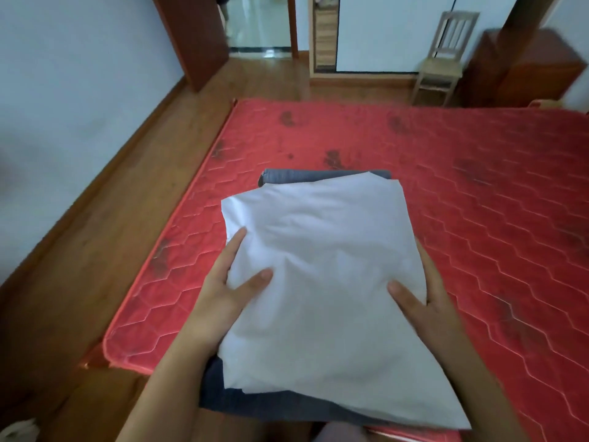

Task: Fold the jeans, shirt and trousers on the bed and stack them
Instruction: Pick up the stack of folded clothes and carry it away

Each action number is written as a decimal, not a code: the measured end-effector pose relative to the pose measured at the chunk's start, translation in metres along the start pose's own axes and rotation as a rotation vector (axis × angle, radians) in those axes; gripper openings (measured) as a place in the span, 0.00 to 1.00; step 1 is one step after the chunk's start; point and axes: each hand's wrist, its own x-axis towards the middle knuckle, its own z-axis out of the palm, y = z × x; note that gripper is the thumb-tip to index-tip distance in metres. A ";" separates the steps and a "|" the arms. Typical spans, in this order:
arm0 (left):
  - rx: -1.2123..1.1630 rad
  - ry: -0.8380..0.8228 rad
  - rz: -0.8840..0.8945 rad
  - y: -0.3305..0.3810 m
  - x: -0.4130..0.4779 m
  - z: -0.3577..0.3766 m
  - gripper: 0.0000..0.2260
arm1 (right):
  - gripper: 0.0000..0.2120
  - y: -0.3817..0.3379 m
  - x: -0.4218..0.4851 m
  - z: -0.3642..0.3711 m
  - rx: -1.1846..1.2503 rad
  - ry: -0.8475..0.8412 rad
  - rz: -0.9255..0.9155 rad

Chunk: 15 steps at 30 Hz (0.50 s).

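Note:
A folded white shirt (322, 282) lies on top of a stack of dark blue folded garments. Blue denim, the jeans (318, 176), shows at the far edge, and more dark fabric (242, 400) shows at the near edge. My left hand (223, 291) grips the stack's left side, thumb on top of the shirt and fingers along its edge. On the right side, my right hand (420, 295) holds it the same way, thumb on top and fingers under the edge. The stack is over the red quilted mattress (478, 193), near its front left corner.
The mattress stretches to the right and back. Wooden floor (111, 218) lies to the left, with a pale wall beyond. A wooden chair (443, 59) and a brown cabinet (522, 68) stand past the far edge. A doorway (258, 23) opens at the back.

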 end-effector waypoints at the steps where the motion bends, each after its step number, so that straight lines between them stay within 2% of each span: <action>1: -0.003 0.024 0.014 0.000 -0.008 -0.013 0.33 | 0.28 -0.002 -0.004 0.011 0.003 -0.024 0.000; 3: 0.011 0.084 0.042 -0.002 -0.025 -0.039 0.31 | 0.31 -0.003 -0.013 0.035 0.005 -0.073 0.011; 5: 0.021 0.143 0.051 -0.009 -0.044 -0.069 0.30 | 0.29 -0.007 -0.023 0.063 -0.005 -0.125 0.010; 15: -0.098 0.442 0.042 -0.073 -0.165 -0.260 0.33 | 0.29 -0.011 -0.106 0.249 -0.008 -0.519 0.023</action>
